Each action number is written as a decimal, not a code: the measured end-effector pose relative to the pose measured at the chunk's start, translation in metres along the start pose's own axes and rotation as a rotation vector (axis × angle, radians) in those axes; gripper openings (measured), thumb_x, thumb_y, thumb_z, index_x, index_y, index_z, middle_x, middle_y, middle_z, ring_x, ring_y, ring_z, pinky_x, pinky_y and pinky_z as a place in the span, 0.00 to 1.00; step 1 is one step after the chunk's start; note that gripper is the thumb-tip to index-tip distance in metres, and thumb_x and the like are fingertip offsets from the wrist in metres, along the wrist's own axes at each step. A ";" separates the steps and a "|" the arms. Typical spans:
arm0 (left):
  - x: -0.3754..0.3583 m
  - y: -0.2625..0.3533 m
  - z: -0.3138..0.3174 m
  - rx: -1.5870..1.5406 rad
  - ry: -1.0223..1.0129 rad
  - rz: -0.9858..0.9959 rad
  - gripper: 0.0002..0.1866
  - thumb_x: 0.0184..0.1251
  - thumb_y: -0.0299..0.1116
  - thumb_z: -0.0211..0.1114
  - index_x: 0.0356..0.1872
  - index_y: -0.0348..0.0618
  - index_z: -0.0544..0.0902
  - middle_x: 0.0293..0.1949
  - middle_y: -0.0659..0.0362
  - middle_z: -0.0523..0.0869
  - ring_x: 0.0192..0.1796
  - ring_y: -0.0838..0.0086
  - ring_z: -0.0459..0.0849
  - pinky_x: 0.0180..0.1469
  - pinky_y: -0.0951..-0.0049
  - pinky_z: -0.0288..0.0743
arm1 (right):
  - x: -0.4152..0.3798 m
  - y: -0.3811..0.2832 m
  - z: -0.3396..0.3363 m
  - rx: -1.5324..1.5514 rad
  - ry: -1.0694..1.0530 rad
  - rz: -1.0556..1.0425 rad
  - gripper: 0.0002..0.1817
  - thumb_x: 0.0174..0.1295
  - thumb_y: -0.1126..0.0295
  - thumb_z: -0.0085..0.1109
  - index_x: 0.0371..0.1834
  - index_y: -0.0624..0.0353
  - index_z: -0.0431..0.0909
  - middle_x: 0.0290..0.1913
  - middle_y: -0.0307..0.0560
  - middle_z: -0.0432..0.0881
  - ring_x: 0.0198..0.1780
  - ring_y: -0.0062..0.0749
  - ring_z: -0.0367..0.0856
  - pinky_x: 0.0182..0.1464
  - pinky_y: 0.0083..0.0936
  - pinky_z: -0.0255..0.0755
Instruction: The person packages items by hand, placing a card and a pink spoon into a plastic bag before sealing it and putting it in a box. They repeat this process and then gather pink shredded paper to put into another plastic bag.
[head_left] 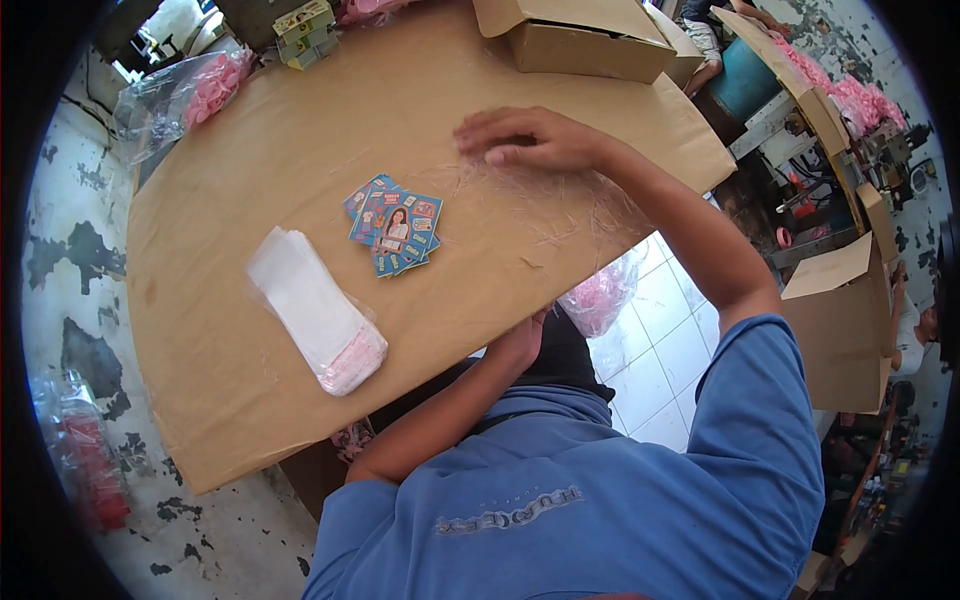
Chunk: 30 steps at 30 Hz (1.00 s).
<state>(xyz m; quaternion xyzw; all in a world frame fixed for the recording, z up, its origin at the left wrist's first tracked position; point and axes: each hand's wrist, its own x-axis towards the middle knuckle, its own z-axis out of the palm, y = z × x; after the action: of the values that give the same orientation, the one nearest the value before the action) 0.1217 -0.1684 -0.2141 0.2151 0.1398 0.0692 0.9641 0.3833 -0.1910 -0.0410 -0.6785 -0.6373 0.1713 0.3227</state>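
My right hand [530, 138] hovers over or rests on the brown tabletop [250, 180], its fingers stretched out and slightly blurred; it holds nothing. Thin pink thread scraps [580, 205] lie scattered just below and beside it. At the table's front edge is my left hand [527, 335], low by my lap, with its fingers mostly hidden. A small fanned stack of blue printed cards [400, 230] sits in the middle of the table. Left of the cards lies a flat stack of white plastic sleeves [315, 305] with pink print at the near end.
An opened cardboard box [590, 45] stands at the far right. Yellowish bundles [305, 35] and a clear bag with pink material [190, 95] are at the far left. Another pink-filled bag [605, 295] hangs below the table edge. Other people sit at the right side.
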 end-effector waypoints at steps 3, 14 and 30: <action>0.002 -0.001 -0.002 -0.043 0.055 -0.029 0.08 0.80 0.29 0.62 0.55 0.45 0.78 0.46 0.61 0.84 0.44 0.75 0.80 0.47 0.70 0.78 | -0.025 -0.032 0.007 0.089 -0.048 -0.013 0.17 0.69 0.61 0.69 0.55 0.57 0.91 0.67 0.52 0.84 0.78 0.48 0.70 0.80 0.46 0.60; -0.001 0.003 0.018 -0.010 -0.097 -0.164 0.09 0.82 0.35 0.62 0.56 0.45 0.80 0.43 0.62 0.86 0.39 0.78 0.82 0.43 0.76 0.78 | -0.139 -0.081 0.035 0.071 0.185 0.090 0.11 0.62 0.73 0.74 0.47 0.57 0.93 0.56 0.47 0.90 0.66 0.47 0.83 0.71 0.44 0.73; -0.014 0.006 0.056 0.336 -0.051 -0.246 0.07 0.77 0.35 0.70 0.47 0.45 0.83 0.35 0.63 0.83 0.34 0.79 0.81 0.36 0.77 0.74 | -0.210 -0.143 0.087 -0.566 -0.216 0.667 0.21 0.67 0.68 0.68 0.64 0.53 0.82 0.64 0.46 0.85 0.62 0.46 0.83 0.62 0.40 0.79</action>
<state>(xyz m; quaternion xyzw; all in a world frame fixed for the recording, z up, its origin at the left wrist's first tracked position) 0.1250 -0.1877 -0.1592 0.3556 0.1503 -0.0786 0.9191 0.1925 -0.3792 -0.0487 -0.8866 -0.4355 0.1547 -0.0171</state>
